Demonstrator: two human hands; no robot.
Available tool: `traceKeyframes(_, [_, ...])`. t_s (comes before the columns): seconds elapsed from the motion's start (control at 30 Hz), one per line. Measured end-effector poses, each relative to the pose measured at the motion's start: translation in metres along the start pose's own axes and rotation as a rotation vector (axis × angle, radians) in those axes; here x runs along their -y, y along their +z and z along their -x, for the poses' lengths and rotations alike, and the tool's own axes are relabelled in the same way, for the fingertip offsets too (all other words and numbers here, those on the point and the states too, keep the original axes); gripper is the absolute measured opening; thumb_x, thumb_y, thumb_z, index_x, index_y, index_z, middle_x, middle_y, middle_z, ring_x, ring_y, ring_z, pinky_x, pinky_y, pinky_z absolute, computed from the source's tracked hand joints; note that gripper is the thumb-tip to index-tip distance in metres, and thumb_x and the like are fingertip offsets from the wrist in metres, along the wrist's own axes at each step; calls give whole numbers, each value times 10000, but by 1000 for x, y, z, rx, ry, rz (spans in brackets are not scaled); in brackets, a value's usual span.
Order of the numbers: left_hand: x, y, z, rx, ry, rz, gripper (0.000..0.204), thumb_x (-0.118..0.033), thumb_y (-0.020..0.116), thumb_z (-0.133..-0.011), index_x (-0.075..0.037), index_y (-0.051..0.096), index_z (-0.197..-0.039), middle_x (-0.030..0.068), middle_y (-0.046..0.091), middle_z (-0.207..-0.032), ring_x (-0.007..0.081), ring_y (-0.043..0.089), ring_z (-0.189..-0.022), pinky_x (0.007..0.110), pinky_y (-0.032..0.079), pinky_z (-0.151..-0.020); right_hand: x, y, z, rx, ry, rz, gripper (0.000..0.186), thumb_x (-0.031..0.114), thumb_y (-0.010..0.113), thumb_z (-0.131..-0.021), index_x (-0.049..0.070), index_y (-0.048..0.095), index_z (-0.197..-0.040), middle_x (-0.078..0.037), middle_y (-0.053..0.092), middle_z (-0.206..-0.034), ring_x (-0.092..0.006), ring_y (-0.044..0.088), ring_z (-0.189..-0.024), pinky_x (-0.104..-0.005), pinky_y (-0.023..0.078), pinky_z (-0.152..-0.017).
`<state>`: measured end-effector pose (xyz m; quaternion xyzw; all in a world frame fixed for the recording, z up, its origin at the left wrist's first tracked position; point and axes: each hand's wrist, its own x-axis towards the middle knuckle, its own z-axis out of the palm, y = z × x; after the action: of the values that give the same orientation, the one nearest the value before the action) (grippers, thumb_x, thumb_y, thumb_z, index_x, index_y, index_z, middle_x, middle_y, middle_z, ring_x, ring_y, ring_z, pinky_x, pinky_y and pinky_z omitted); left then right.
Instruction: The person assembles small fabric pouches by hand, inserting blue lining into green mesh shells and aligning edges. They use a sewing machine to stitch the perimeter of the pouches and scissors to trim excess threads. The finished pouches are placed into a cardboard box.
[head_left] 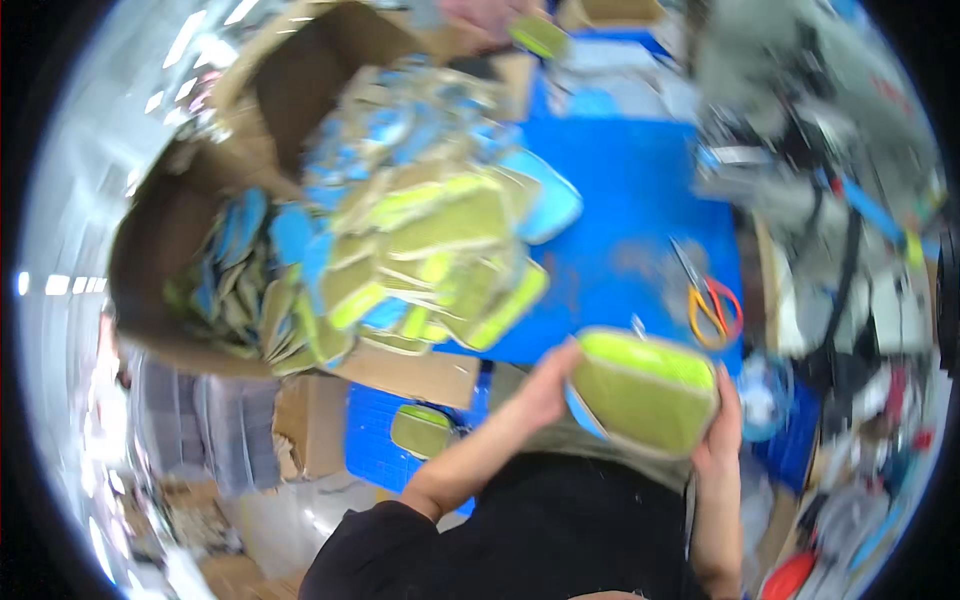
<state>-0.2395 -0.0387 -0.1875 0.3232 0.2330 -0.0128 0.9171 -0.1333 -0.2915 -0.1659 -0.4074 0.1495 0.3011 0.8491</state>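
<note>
Between my two hands is a padded, rounded-rectangular piece, olive green with a lime band along its far side and pale edging. Some blue shows at its lower left corner. My left hand grips its left edge, and my right hand closes on the right edge. It is held level with the near edge of a blue table. Just beyond my right hand, scissors with orange and red handles lie on that table. To the left rises a large heap of similar olive, lime and blue pieces.
Cardboard boxes at the left hold more of the pieces. A sewing machine, blurred, seems to stand at the right. Lower left, one more piece rests on a blue surface near grey bundles.
</note>
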Motion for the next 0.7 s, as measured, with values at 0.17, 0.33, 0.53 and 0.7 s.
traceKeyframes(0.17, [29,-38,14,23,-25,-481,390,-309,644,-1040,-45,609,-1324,16,671,-1187,84,615,-1093,271,526,-892,0,51,5,64,-148,63,347,299,496,-1089,-3,626,-1200,-110,703,-1111,-215,690,-1003,-364,550,-897])
traceKeyframes(0.33, [38,-32,13,11,-18,-175,315,-186,609,-1032,-71,605,-1326,-7,657,-1196,102,629,-1078,308,541,-886,-3,74,17,253,-358,329,368,314,468,-1104,-6,623,-1200,-106,692,-1107,-198,684,-1006,-356,551,-881])
traceKeyframes(0.53, [37,-42,5,-39,28,126,392,54,474,-962,-20,591,-1329,77,671,-1279,220,665,-1159,401,542,-997,-15,77,-6,297,-229,164,415,375,458,-1111,5,606,-1229,-114,685,-1131,-216,699,-989,-358,580,-864])
traceKeyframes(0.7, [18,-28,14,-103,-9,233,340,-122,474,-1083,-22,525,-1405,90,633,-1348,231,645,-1201,396,536,-1015,-26,73,-31,212,-112,73,473,426,462,-1102,11,593,-1286,-134,673,-1243,-250,691,-1073,-407,585,-893])
